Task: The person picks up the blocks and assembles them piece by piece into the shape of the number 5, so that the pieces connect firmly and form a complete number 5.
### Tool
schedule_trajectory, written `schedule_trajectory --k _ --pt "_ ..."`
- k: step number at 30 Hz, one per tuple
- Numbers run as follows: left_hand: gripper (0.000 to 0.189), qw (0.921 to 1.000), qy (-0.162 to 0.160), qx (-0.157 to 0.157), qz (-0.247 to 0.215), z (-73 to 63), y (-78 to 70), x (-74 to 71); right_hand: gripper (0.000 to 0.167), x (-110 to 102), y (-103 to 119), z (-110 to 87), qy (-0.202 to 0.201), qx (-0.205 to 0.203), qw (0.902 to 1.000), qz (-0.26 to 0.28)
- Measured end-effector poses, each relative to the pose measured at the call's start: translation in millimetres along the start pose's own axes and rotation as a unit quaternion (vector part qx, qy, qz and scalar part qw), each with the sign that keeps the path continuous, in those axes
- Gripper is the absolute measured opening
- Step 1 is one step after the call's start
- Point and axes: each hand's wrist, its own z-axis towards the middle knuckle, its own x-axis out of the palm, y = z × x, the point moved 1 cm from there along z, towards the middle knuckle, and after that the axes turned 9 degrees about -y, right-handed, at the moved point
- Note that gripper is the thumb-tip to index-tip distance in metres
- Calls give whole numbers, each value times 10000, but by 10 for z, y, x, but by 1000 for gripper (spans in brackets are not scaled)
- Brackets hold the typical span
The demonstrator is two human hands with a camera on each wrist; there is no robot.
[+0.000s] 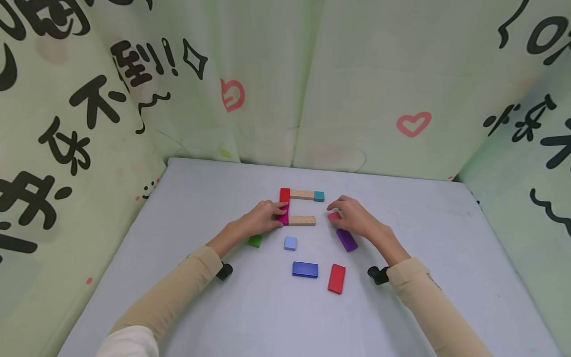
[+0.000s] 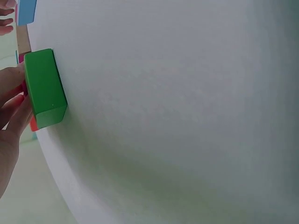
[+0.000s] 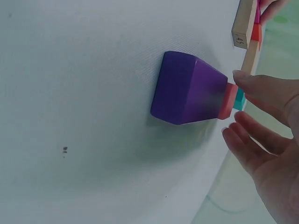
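Note:
My left hand [image 1: 264, 217] pinches a magenta block [image 1: 283, 216] between thumb and fingers, at the near end of a red block [image 1: 284, 194]. Two wooden blocks reach rightward from this pair, the near one [image 1: 302, 220] from the magenta block, the far one [image 1: 302, 195] from the red. A teal block [image 1: 318, 196] sits at the far one's end. On the right, my right hand [image 1: 354, 216] is over a pink block [image 1: 333, 216], thumb and fingers spread apart around it. Just nearer lies a purple block [image 1: 346, 240], seen large in the right wrist view.
Nearer on the white table [image 1: 214, 317] lie a green block [image 1: 255, 241] below the left hand, a light blue block [image 1: 290, 243], a dark blue block [image 1: 305, 269] and another red block [image 1: 336, 278]. A printed curtain [image 1: 357, 89] hangs behind the table and along its sides.

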Motion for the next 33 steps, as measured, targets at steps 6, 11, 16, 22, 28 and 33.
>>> schedule_trajectory --k 6,11,16,22,28,33 --pt "42 10000 9 -30 0 1 6 4 35 7 -33 -26 81 139 9999 51" --pt "42 10000 35 -76 16 -3 -1 1 35 47 -58 -27 119 199 9997 7" --pt "42 9999 44 -100 -43 -4 -18 -11 36 93 -96 -18 105 207 9997 26" --pt "43 9999 54 -135 -15 -5 -18 -11 34 99 -89 -17 110 180 9998 62" --pt "44 9999 54 -140 -50 -4 -14 -7 32 111 -82 -14 74 139 9998 88" --pt "43 9999 41 -107 -73 -8 -7 -8 32 123 -67 -5 67 31 9998 181"
